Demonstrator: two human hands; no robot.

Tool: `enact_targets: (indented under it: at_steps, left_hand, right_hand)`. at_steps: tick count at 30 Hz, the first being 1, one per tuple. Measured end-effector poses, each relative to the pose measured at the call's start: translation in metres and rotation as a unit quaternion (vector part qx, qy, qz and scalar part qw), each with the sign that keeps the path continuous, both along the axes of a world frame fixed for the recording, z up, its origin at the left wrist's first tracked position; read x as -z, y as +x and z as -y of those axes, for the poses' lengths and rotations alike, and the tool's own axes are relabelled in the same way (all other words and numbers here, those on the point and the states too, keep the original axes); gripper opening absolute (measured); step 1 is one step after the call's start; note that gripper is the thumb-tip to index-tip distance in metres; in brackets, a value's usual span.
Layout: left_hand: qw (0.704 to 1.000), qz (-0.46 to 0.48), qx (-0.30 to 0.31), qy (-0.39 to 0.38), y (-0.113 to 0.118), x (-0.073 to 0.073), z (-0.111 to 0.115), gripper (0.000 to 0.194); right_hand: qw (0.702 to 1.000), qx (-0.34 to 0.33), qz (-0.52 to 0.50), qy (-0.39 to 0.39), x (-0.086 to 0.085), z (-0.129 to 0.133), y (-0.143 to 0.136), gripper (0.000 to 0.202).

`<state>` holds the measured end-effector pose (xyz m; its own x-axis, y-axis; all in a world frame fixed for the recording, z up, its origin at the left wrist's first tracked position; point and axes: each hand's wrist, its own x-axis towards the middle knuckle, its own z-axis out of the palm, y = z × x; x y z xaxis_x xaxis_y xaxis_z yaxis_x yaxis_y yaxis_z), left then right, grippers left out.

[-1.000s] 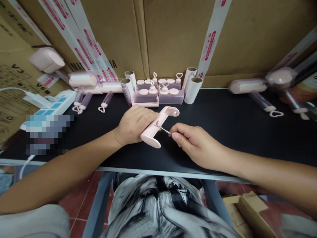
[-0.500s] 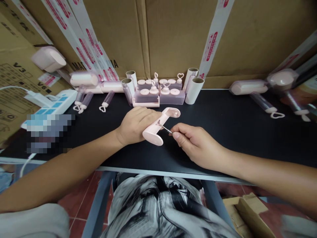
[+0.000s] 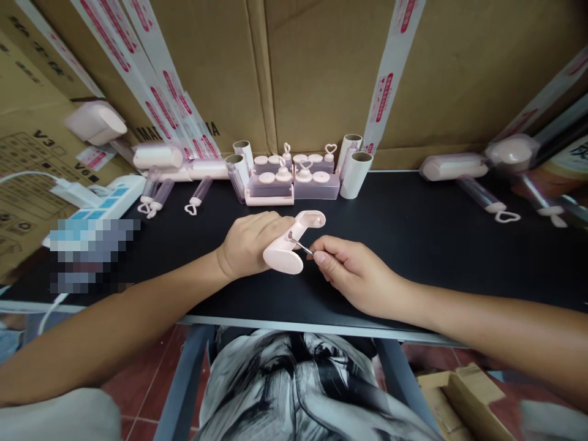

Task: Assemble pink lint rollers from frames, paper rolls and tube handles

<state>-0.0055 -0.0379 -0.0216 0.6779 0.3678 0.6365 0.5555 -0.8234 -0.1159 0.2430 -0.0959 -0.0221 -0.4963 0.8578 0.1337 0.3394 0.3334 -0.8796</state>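
Note:
My left hand (image 3: pixel 250 245) is closed round a pink plastic bracket (image 3: pixel 283 256) with two rounded end arms, held above the black table. On the bracket's middle bar is a small dark mark or opening. The tip of a thin metal tool (image 3: pixel 302 246) touches the bracket at that mark. My right hand (image 3: pixel 351 269) pinches the other end of this tool between thumb and fingers; the rest of the tool is hidden in the hand.
Behind the hands stand purple boxes (image 3: pixel 316 188) with pink lids and white tubes (image 3: pixel 356 176). Wrapped pink rollers (image 3: pixel 158 156) lie at the left and another (image 3: pixel 454 166) at the right. A white power strip (image 3: pixel 98 205) is at the left. Cardboard (image 3: pixel 316 73) rises behind the black table (image 3: pixel 436 245).
The bracket has tilted a little in my left hand and sits slightly lower in view. My right hand and the tool have shifted slightly left with it. The whole view has moved a little.

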Motion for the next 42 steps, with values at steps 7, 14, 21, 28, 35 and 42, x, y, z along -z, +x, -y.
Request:
enact_targets:
  at_steps: [7,14,21,28,35,42]
  left_hand:
    - [0.991,0.007,-0.009,-0.132,-0.003,0.006,-0.005,0.027]
    - [0.949,0.087,-0.002,-0.302,0.006,-0.002,0.000,0.038]
    - [0.937,0.133,-0.007,-0.322,-0.003,-0.016,-0.008,0.042]
    - [0.893,0.192,0.127,-0.386,0.009,-0.022,-0.005,0.047]
    - [0.809,0.259,0.167,-0.500,0.012,-0.010,-0.006,0.047]
    - [0.828,0.323,0.124,-0.442,-0.012,-0.024,-0.025,0.032]
  right_hand:
    - [0.997,-0.026,-0.022,-0.068,0.000,-0.012,0.003,0.029]
    - [0.997,-0.042,0.057,-0.026,-0.016,-0.017,0.011,0.029]
    - [0.980,-0.019,0.187,0.059,-0.040,-0.005,0.033,0.034]
    - [0.985,0.102,-0.011,0.135,-0.019,-0.020,0.030,0.042]
    - [0.989,0.061,-0.125,0.050,0.002,-0.025,0.006,0.049]
    - [0.956,0.227,-0.135,0.129,-0.020,-0.045,0.046,0.045]
